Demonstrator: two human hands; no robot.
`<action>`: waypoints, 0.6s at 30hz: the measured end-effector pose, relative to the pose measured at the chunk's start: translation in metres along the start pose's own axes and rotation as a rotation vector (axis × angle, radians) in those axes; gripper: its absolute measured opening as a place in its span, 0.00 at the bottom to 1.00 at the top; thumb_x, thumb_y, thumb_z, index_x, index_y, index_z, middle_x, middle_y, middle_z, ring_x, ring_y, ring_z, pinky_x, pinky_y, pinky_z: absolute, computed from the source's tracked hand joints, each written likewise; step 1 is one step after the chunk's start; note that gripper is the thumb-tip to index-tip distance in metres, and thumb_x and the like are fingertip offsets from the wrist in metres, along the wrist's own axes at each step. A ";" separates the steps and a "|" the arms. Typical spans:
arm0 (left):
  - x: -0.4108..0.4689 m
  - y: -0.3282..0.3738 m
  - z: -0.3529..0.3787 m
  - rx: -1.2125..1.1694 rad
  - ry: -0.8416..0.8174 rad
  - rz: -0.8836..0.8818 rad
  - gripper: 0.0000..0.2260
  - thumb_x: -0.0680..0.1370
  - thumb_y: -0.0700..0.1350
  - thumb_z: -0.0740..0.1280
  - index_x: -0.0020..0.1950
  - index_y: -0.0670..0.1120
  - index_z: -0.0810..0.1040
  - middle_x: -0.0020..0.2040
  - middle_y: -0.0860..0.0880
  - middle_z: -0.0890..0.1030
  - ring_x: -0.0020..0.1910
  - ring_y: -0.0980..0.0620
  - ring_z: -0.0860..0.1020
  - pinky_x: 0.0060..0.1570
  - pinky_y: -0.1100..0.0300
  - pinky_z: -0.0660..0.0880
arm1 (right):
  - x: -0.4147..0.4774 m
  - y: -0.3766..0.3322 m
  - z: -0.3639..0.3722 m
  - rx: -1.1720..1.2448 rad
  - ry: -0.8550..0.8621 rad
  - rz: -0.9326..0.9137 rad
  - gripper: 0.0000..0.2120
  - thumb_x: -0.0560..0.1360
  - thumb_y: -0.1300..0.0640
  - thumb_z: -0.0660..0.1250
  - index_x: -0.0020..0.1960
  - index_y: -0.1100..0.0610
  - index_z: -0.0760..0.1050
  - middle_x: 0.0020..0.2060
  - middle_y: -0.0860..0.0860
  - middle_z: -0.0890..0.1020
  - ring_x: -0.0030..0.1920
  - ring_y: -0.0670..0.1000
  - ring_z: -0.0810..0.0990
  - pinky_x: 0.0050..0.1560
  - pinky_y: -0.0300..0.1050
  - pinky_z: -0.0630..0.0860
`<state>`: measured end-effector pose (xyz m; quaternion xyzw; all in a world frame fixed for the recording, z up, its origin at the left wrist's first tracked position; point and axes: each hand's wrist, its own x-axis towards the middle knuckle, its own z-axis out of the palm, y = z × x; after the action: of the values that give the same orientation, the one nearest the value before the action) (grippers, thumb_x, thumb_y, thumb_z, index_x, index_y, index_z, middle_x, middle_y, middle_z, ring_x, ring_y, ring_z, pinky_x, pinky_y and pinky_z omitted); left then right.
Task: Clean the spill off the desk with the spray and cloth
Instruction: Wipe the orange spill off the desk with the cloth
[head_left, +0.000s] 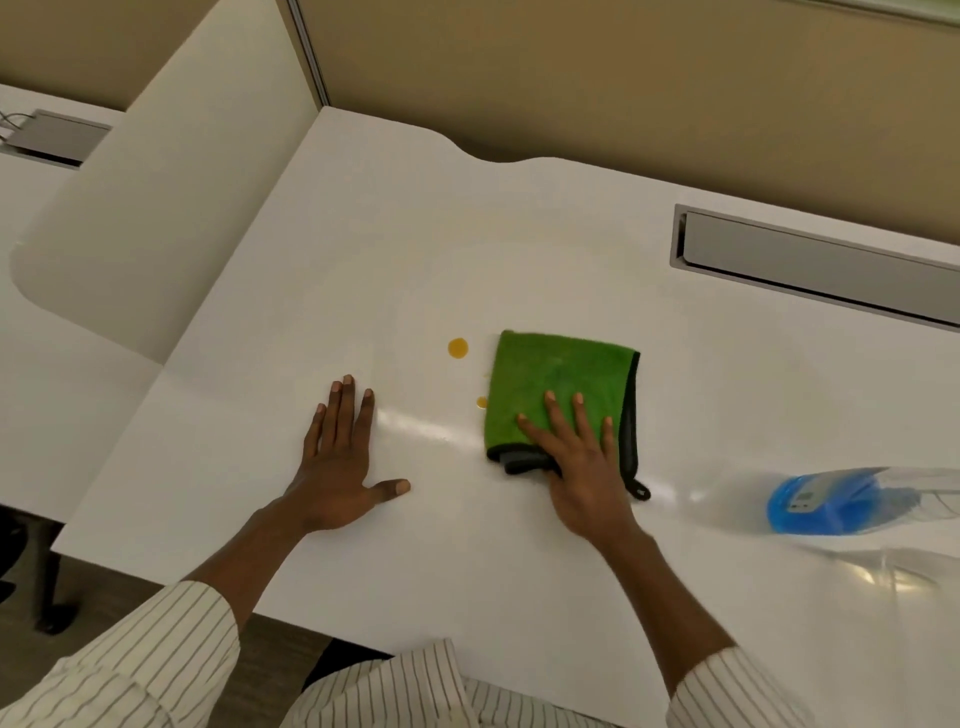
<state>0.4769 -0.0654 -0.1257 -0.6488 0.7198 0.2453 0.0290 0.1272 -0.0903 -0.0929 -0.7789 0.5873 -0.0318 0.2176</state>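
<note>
A folded green cloth (556, 379) with a dark edge lies on the white desk (415, 249). My right hand (582, 462) presses flat on the cloth's near part, thumb tucked against its folded edge. Two orange spill drops sit just left of the cloth: a larger drop (457, 347) and a smaller drop (482, 401) at the cloth's left edge. My left hand (340, 462) rests flat on the desk, fingers spread, holding nothing. A clear spray bottle (831, 501) with blue liquid lies on its side at the right.
A grey cable tray slot (810, 265) is set into the desk at the back right. A white divider panel (156, 197) rises at the left, with a neighbouring desk beyond it. The desk's front edge runs just before my striped sleeves.
</note>
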 end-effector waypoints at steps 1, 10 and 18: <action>0.000 0.000 0.001 -0.002 0.003 0.001 0.59 0.72 0.80 0.54 0.84 0.45 0.26 0.83 0.46 0.22 0.84 0.47 0.24 0.85 0.46 0.32 | -0.017 0.003 0.003 0.017 0.002 -0.015 0.42 0.75 0.67 0.63 0.82 0.38 0.59 0.86 0.46 0.50 0.85 0.58 0.40 0.83 0.68 0.41; 0.000 0.002 -0.003 0.017 -0.013 -0.035 0.60 0.71 0.80 0.53 0.84 0.45 0.25 0.83 0.45 0.21 0.83 0.47 0.22 0.84 0.47 0.30 | 0.023 0.038 -0.023 0.092 0.048 0.260 0.33 0.81 0.64 0.63 0.81 0.40 0.65 0.86 0.48 0.54 0.86 0.58 0.44 0.82 0.71 0.43; -0.001 0.002 -0.002 -0.008 -0.002 -0.026 0.60 0.71 0.80 0.53 0.84 0.44 0.26 0.83 0.46 0.21 0.83 0.47 0.23 0.85 0.46 0.32 | 0.074 -0.017 -0.011 -0.087 -0.029 0.094 0.34 0.81 0.58 0.61 0.83 0.38 0.56 0.86 0.50 0.48 0.85 0.62 0.41 0.81 0.74 0.44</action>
<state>0.4761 -0.0647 -0.1233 -0.6580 0.7102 0.2487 0.0302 0.1626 -0.1590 -0.0919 -0.7597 0.6207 0.0152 0.1931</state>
